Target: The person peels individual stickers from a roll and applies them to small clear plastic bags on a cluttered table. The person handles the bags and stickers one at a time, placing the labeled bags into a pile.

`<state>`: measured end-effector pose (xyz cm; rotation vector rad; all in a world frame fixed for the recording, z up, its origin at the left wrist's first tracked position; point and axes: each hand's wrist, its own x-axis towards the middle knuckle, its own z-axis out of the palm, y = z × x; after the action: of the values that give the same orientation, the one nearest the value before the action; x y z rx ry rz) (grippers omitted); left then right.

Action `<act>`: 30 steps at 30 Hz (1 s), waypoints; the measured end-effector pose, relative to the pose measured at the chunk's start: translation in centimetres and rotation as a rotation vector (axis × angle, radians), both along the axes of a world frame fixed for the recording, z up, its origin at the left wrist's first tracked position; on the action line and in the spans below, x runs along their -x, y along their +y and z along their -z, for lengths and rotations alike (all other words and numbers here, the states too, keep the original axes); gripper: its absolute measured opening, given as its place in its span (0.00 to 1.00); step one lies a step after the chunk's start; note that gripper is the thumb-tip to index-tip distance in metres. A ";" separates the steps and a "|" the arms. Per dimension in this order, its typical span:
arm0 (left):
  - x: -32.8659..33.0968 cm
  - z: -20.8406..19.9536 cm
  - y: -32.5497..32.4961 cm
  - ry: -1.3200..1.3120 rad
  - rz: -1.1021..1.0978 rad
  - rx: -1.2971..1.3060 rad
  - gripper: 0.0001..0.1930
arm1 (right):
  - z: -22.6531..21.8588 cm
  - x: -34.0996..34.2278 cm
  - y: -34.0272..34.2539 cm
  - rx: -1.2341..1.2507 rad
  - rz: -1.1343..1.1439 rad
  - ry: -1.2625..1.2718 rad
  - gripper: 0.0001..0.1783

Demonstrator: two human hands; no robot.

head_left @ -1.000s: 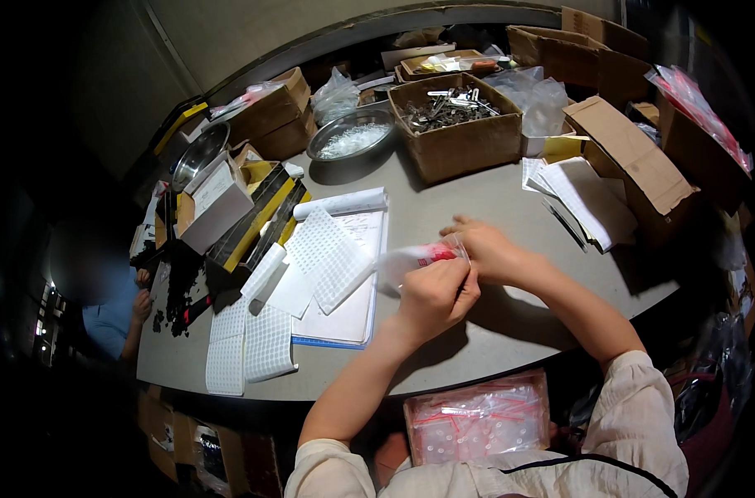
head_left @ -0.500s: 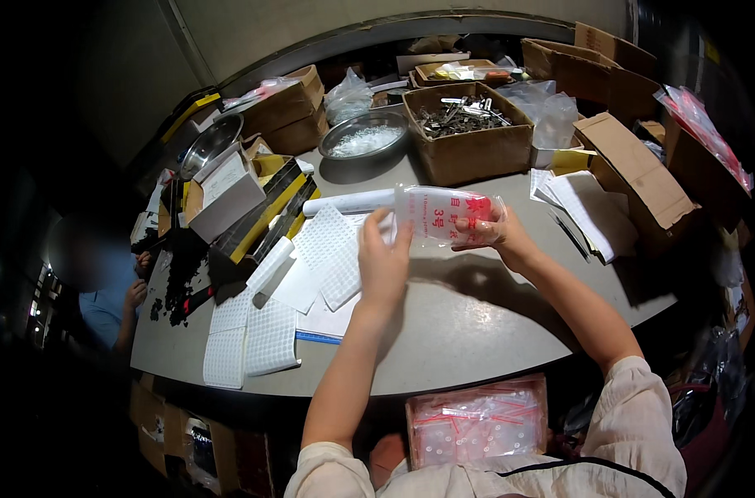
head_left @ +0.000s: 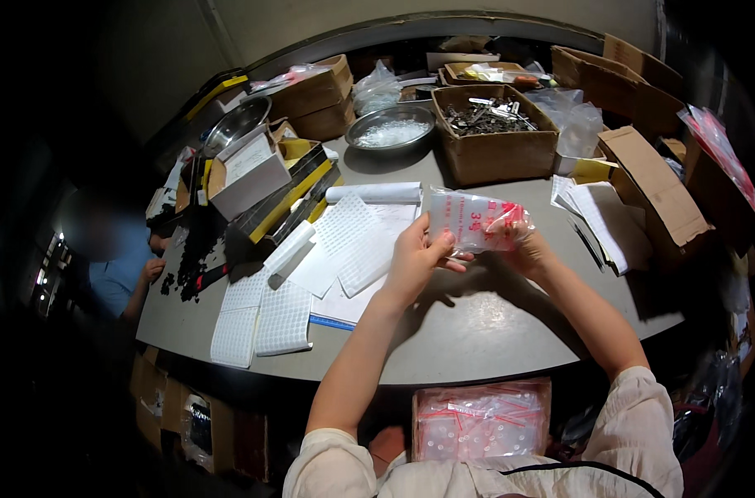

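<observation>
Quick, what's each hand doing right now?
Left hand: partly curled at the left end of the red-printed clear bag; whether it grips cannot be told.
Right hand: closed, holding the bag's right end.

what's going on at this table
The right hand holds a clear plastic bag with red print by its right end, above the grey table; the left hand is at its left edge. Patterned white sheets lie to the left, and a cardboard box of small metal pieces stands beyond.
</observation>
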<state>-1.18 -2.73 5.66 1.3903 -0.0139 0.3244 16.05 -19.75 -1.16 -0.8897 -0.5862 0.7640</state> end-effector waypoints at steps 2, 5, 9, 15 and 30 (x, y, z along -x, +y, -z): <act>0.6 -0.6 0.8 0.070 0.051 0.059 0.13 | -0.8 -0.2 0.0 0.017 0.030 -0.054 0.29; 1.2 0.1 3.6 0.199 0.045 -0.075 0.13 | -4.9 2.4 0.1 0.187 -0.005 -0.103 0.29; 2.5 -1.3 6.1 0.140 -0.100 -0.144 0.12 | -4.2 -1.3 -2.0 0.040 -0.172 -0.070 0.29; 9.8 -3.0 5.9 0.041 -0.455 -0.381 0.13 | -4.3 0.9 -0.6 0.693 -0.100 -0.513 0.29; 37.6 6.0 13.4 -0.304 -1.269 0.357 0.14 | 2.2 -6.5 -1.4 0.077 -0.450 -0.081 0.32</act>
<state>-38.73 10.63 -0.37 0.8208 0.6652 1.5042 22.50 -21.20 -3.37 -0.8724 -0.8486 1.1650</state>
